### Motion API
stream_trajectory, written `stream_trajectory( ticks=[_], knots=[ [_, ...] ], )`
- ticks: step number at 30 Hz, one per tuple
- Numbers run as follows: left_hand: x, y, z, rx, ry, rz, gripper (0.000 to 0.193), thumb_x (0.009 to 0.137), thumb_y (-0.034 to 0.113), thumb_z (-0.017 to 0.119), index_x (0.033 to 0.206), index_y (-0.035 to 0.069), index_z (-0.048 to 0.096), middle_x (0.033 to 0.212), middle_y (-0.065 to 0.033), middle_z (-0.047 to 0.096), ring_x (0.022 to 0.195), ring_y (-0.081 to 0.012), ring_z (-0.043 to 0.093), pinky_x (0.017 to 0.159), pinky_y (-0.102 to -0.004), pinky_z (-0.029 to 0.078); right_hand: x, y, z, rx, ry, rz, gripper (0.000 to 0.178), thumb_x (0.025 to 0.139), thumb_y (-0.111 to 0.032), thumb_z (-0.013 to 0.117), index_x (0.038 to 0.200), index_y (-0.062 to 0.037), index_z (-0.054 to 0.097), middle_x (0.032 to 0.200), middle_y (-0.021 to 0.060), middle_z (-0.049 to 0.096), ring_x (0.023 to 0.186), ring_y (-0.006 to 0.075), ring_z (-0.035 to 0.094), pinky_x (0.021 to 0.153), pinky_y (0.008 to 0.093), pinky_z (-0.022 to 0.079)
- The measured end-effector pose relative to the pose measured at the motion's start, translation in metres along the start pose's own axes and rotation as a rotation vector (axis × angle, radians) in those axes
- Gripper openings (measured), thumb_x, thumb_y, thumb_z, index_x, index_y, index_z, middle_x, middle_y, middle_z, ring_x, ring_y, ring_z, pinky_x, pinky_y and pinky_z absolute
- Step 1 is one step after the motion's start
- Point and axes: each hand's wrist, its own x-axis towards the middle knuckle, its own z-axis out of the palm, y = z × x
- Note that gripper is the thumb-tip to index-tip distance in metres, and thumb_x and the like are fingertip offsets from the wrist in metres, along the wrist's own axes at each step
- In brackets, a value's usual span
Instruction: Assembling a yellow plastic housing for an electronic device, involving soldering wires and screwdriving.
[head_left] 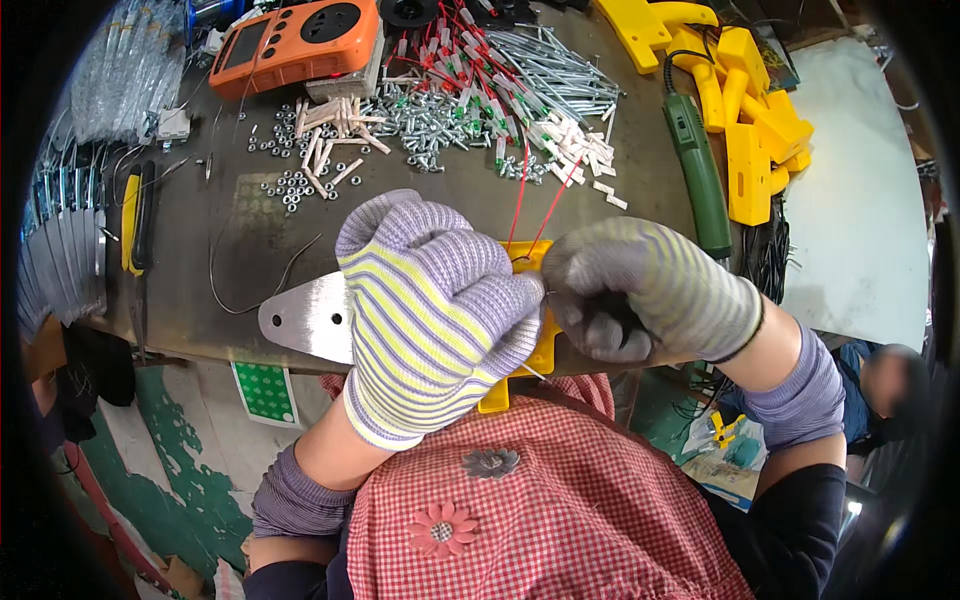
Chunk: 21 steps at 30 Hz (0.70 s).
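My left hand (440,310), in a striped knit glove, is closed over a yellow plastic handle (545,350) at the table's front edge. From under that hand a flat silver metal blade (310,318) with two holes sticks out to the left; whether it joins the handle is hidden. Two red wires (518,205) rise from the handle's far end. My right hand (650,290), also gloved, has its fingers curled at the handle's right side. Its fingertips pinch near a thin dark wire end, but what they hold is too small to tell.
Beyond my hands lie screws (430,130), nuts (290,190), white sleeves (575,140) and an orange multimeter (295,45). Yellow handles (750,150) and a green soldering iron (695,170) are at right; yellow-black pliers (137,230) and blades (60,240) at left. A person (880,385) is far right.
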Motion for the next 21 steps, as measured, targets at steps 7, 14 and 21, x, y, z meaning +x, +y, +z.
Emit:
stream_trajectory(
  ticks=[7, 14, 21],
  knots=[
    [0.001, -0.004, 0.009, -0.190, 0.060, -0.164, 0.018, 0.060, 0.018, 0.080, 0.076, 0.015, 0.072, 0.081, -0.0038, 0.061, 0.079, -0.0270, 0.059, 0.079, -0.0468, 0.044, -0.002, 0.018, 0.008, -1.030, 0.488, -0.616, 0.019, 0.083, -0.021, 0.071, 0.097, -0.0081, 0.068, 0.081, 0.0111, 0.065, 0.069, 0.0320, 0.064, 0.061, 0.0405, 0.052],
    [-0.001, -0.008, 0.008, -0.227, 0.024, -0.101, 0.019, 0.060, 0.017, 0.080, 0.077, 0.015, 0.071, 0.080, -0.0036, 0.061, 0.077, -0.0265, 0.059, 0.080, -0.0467, 0.044, -0.008, 0.009, 0.023, -0.456, 0.383, -0.206, 0.020, 0.089, -0.027, 0.068, 0.085, -0.0081, 0.064, 0.071, 0.0127, 0.062, 0.061, 0.0271, 0.062, 0.056, 0.0347, 0.048],
    [-0.001, -0.006, 0.006, -0.218, -0.023, -0.136, 0.021, 0.059, 0.012, 0.081, 0.077, 0.011, 0.070, 0.086, -0.0052, 0.058, 0.085, -0.0281, 0.058, 0.094, -0.0464, 0.043, -0.007, 0.019, 0.020, -1.086, 0.527, -0.562, 0.018, 0.080, -0.022, 0.073, 0.087, -0.0089, 0.064, 0.071, 0.0101, 0.059, 0.063, 0.0295, 0.061, 0.058, 0.0373, 0.049]
  ],
)
